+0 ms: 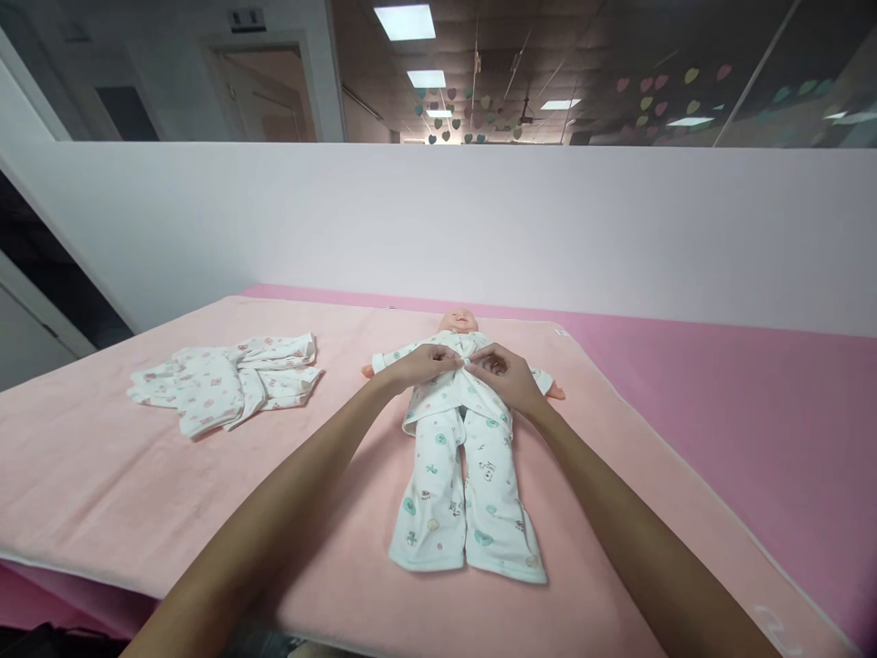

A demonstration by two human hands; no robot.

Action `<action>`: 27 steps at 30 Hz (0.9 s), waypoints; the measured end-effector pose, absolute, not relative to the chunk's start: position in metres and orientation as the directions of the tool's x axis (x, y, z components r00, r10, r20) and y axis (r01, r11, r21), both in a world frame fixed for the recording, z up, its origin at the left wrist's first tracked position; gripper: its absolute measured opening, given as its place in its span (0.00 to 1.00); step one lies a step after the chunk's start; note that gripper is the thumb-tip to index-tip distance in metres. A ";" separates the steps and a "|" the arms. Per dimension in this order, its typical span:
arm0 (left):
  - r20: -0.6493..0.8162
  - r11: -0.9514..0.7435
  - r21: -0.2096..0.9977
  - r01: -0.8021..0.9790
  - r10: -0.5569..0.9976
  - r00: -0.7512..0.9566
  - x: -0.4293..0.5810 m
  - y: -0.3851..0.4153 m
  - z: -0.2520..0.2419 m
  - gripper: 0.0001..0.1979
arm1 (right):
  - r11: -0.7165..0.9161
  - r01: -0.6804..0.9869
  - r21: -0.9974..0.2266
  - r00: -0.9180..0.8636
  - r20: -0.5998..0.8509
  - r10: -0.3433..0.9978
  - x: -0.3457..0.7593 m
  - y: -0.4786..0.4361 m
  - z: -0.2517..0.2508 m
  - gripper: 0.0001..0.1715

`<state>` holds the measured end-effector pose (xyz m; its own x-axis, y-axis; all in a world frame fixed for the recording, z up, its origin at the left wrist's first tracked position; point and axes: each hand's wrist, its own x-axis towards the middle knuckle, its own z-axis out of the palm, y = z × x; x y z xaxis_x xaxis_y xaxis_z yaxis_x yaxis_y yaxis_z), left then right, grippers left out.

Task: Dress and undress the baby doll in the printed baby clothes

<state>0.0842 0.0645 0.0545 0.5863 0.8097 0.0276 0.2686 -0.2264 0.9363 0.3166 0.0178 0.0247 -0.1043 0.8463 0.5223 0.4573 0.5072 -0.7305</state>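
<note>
A baby doll (458, 321) lies on its back with its head away from me. It wears a white printed jacket (438, 399) and matching trousers (431, 493) with green and brown figures. My left hand (428, 364) pinches the jacket's front at the chest. Close beside it, my right hand (503, 373) also has its fingertips closed on the front edge of the jacket. The fingers hide the exact bit of cloth or fastening between them. The doll's own hands stick out of the sleeves on both sides.
Folded white baby clothes (223, 379) with pinkish prints lie to the left on a pink towel-like sheet (329, 557). A darker pink surface (774, 420) shows at the right. Behind stands a low white wall (480, 228) with glass above it.
</note>
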 end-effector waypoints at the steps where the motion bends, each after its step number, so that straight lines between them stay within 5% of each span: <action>1: 0.040 -0.244 0.928 0.280 0.815 0.578 0.086 0.065 0.053 0.21 | 0.509 0.450 -0.734 -0.102 0.524 0.846 0.317 0.019 0.023 0.21; 13: 0.048 -0.263 0.907 0.329 0.841 0.540 0.082 0.070 0.063 0.23 | 0.458 0.412 -0.788 -0.114 0.454 0.884 0.326 0.035 0.031 0.20; 17: 0.048 -0.282 0.866 0.412 0.869 0.493 0.086 0.089 0.072 0.22 | 0.327 0.564 -0.758 -0.044 0.368 0.929 0.328 0.058 0.052 0.20; 22: 0.085 -0.329 0.815 0.477 0.882 0.463 0.105 0.100 0.072 0.23 | 0.210 0.787 -0.580 -0.066 0.260 0.963 0.313 0.081 0.066 0.22; 27: 0.045 -0.261 0.857 0.444 0.897 0.440 0.108 0.103 0.069 0.21 | 0.124 0.816 -0.565 -0.068 0.119 0.991 0.316 0.089 0.070 0.20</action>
<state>0.1079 0.1029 0.0694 0.4396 0.8970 0.0452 0.4436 -0.2607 0.8575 0.3156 0.0890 0.0701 -0.0681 0.9906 0.1189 0.8157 0.1239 -0.5651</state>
